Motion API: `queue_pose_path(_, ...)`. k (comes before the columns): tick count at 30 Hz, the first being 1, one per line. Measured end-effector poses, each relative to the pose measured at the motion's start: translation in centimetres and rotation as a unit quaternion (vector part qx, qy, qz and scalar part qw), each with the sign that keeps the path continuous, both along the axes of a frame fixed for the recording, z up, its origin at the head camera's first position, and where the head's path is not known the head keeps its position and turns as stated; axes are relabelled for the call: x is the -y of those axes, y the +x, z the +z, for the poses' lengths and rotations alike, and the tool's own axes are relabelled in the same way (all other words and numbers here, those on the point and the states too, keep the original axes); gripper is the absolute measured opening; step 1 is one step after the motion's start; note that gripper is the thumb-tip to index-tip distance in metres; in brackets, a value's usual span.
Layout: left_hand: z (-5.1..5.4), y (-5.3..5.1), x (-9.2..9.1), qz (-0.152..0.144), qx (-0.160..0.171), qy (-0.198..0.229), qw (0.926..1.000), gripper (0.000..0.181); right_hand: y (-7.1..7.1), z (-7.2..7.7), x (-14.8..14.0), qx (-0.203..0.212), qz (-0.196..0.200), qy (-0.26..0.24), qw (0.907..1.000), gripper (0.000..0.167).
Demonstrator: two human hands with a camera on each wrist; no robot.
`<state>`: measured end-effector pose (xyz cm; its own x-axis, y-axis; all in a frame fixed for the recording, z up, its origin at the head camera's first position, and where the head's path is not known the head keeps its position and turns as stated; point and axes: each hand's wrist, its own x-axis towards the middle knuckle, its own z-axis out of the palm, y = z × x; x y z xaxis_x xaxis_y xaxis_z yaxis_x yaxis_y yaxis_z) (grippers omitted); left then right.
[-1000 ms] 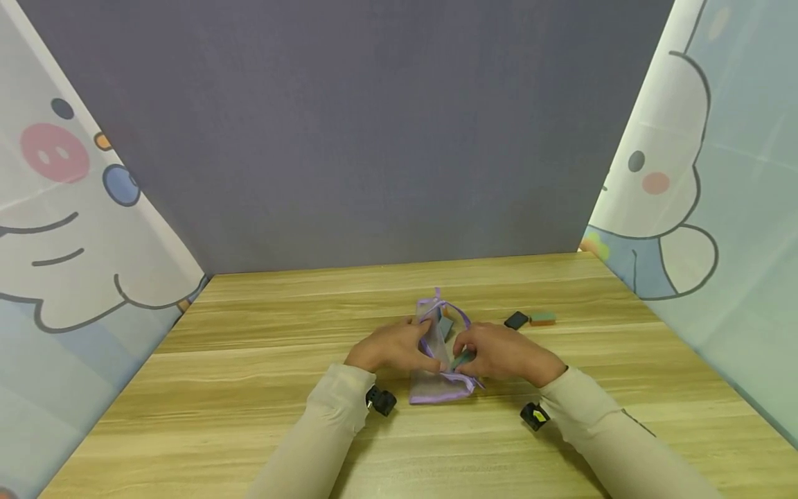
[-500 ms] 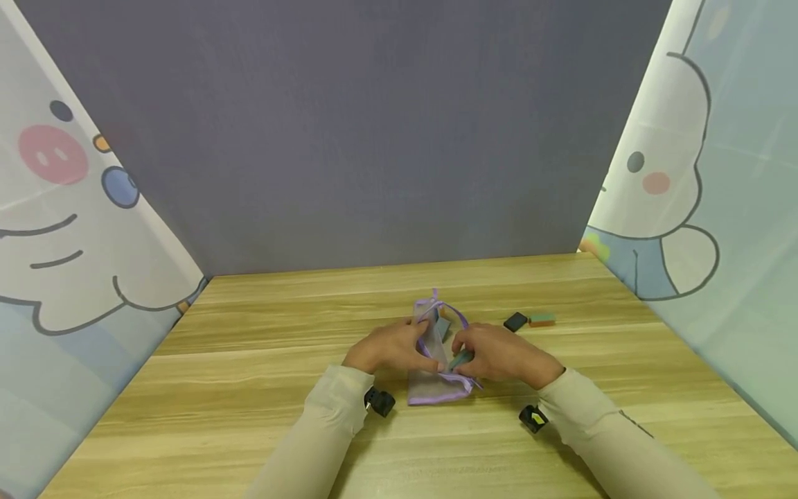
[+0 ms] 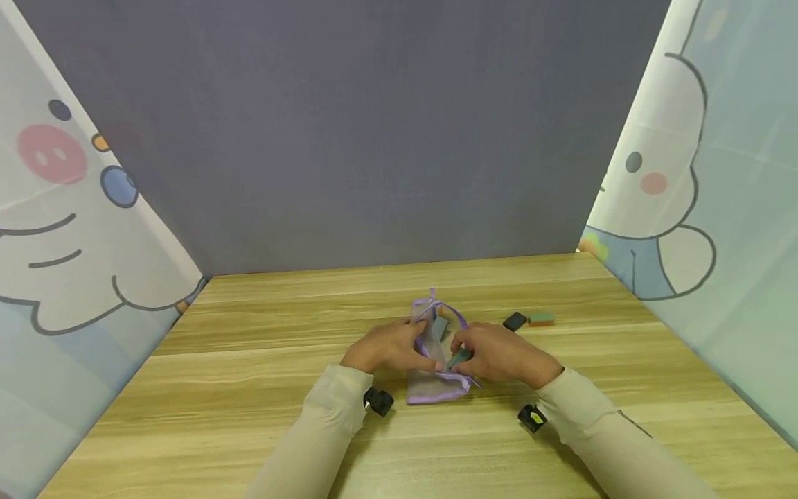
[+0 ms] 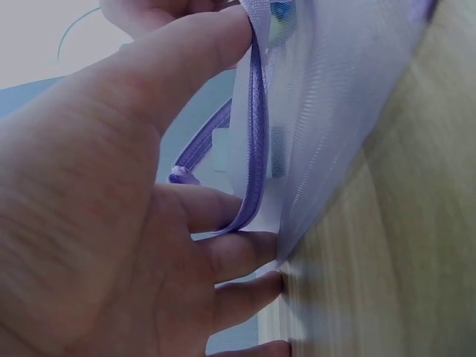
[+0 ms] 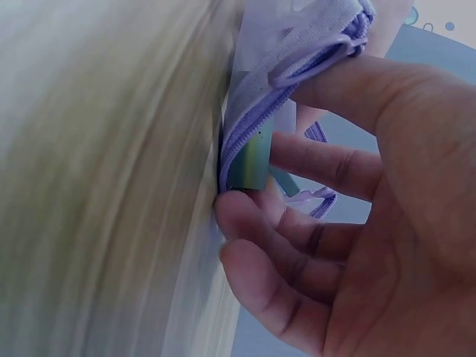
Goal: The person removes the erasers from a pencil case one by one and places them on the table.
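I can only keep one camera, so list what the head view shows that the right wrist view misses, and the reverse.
Only the head view: the black block and green-and-orange block on the wooden table. Only the right wrist view: the right hand from its palm side, and the yellowish stripe on the green block. Both: that block, that hand, the table, the mesh bag.

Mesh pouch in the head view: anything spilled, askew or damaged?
No spill or damage shows. The mesh pouch gapes crookedly, but the left hand holds its mouth; the right hand pinches a greenish block there.
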<state>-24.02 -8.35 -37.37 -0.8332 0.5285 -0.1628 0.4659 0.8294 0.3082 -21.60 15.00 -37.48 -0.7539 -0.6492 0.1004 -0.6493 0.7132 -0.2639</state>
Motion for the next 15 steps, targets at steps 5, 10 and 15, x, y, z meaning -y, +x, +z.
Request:
queue_pose_path(5,0.10,0.06,0.09,0.003,-0.003,-0.005,1.0000,0.102,0.06,0.04,0.08,0.007,0.002,0.002,1.0000,0.025)
queue_pose_path(10,0.12,0.08,0.12,0.007,-0.005,-0.010,0.9999,0.102,0.07,0.08,0.15,0.011,0.003,0.004,0.9999,0.026)
queue_pose_path(15,0.12,0.10,0.05,0.006,-0.007,-0.013,0.9999,0.102,0.06,0.11,0.11,0.016,0.000,-0.001,0.9999,0.025)
